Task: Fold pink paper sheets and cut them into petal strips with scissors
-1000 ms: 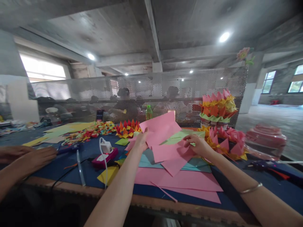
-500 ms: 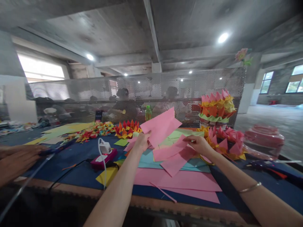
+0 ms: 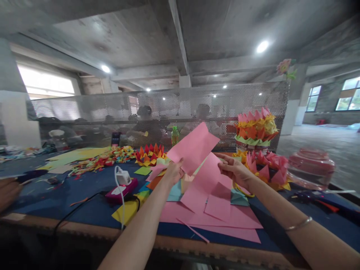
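My left hand is closed on the lower left edge of a pink paper sheet, which tilts upward above the table. Between thumb and fingers, my right hand pinches another pink sheet by its upper right edge; that sheet hangs slanting down to the left. One more pink piece lies behind it, partly covered. Below them are wide pink sheets and blue paper on the blue table cover. A thin pink strip lies at the front.
A magenta power strip with a white plug stands left of my forearm. Folded paper flowers, a pink-tinted jar and a glue gun are at right. A co-worker's hand is at far left. A perforated screen stands behind.
The pink sheet in my right hand has been raised and turned steeper. My left hand's sheet has shifted slightly. At far left, the co-worker's hand has drawn back toward the edge.
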The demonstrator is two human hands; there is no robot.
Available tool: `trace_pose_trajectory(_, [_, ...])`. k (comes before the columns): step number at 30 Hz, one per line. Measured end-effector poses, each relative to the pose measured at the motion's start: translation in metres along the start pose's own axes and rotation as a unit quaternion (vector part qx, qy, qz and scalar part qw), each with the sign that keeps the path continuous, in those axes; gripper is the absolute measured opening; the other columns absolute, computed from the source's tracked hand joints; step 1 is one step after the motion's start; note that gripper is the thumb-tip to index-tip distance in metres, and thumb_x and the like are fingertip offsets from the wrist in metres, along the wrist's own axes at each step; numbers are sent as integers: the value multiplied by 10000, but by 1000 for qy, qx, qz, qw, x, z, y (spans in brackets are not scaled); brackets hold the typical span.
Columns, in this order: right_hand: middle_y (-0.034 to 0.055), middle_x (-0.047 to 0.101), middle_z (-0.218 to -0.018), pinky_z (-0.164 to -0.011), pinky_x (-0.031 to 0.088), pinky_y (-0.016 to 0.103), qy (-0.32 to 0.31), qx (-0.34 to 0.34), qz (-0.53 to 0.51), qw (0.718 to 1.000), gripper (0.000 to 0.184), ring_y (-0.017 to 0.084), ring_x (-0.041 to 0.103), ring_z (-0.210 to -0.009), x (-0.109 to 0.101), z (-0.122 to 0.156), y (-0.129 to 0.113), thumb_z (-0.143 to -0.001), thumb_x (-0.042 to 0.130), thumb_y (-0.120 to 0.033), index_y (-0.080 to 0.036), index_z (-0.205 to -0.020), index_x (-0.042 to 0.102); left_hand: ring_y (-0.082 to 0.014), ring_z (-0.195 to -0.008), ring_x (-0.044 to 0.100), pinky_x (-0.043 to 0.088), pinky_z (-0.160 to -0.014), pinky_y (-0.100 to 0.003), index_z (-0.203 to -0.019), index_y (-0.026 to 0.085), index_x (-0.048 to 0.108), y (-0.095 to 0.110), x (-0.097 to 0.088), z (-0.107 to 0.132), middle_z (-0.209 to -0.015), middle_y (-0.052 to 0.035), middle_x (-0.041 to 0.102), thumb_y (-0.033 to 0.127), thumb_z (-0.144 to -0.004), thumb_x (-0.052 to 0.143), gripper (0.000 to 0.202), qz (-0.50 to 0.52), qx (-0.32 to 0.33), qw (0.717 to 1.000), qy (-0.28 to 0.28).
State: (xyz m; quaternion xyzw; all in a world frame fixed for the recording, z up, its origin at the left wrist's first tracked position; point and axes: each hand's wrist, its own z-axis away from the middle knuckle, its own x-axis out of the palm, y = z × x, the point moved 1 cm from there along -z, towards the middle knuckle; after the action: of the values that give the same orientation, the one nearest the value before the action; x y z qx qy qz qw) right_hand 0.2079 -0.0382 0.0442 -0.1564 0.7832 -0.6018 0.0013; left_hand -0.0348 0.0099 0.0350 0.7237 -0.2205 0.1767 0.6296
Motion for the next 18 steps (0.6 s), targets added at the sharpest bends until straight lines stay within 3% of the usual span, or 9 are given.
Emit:
trace_pose_trajectory(4, [-11, 654, -673, -553, 484, 197, 88, -43, 30, 995, 359, 82, 555, -556, -5, -6, 5, -568, 840, -360, -174, -848, 715, -183, -807, 670, 526, -781, -300, -819, 130, 625, 0, 10, 8, -789, -60, 701, 94, -742, 684, 103, 22, -34, 998, -39])
trace_pose_trajectory(7, [-10, 632, -623, -484, 444, 181, 140, -62, 30, 988, 308, 75, 531, -522, -11, -9, 7, -534, 856, -376, -167, -660, 669, -187, -810, 674, 533, -790, -315, -905, 122, 639, -2, 12, 11, -857, -80, 709, 95, -764, 659, 146, 21, -50, 995, -77])
trace_pose_trajectory(13, [-33, 646, -668, -480, 452, 195, 229, -81, 16, 970, 330, 75, 544, -518, -16, -8, 1, -495, 866, -383, -201, -628, 626, -179, -658, 669, 538, -597, -276, -963, 127, 653, -6, 5, 9, -803, -81, 711, 156, -769, 673, 197, -49, -124, 988, -73])
trace_pose_trajectory(18, [-25, 654, -659, -479, 456, 214, 254, -86, 10, 963, 336, 99, 573, -531, -21, -7, -3, -482, 864, -362, -205, -585, 585, -170, -669, 675, 548, -611, -269, -1042, 142, 647, -5, 4, 10, -848, -85, 717, 177, -784, 666, 261, -57, -141, 984, -96])
